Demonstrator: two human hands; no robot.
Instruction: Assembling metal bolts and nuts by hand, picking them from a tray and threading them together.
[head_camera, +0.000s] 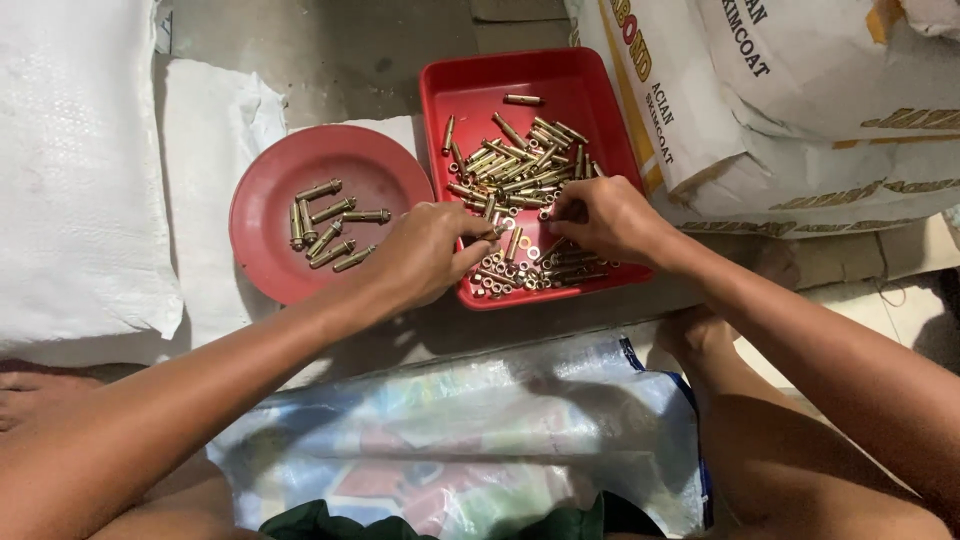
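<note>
A red rectangular tray holds a heap of brass-coloured anchor bolts, with loose nuts and washers at its near end. My left hand reaches over the tray's near left edge, fingertips pinched on a small bolt part. My right hand rests over the tray's middle right, fingers curled on a small piece among the bolts; what it grips is hidden. To the left, a round red plate carries several assembled bolts.
White printed sacks are stacked at the right, against the tray. A white woven sack lies at the left. A glossy printed bag covers the floor before my knees. Bare concrete floor shows at the top.
</note>
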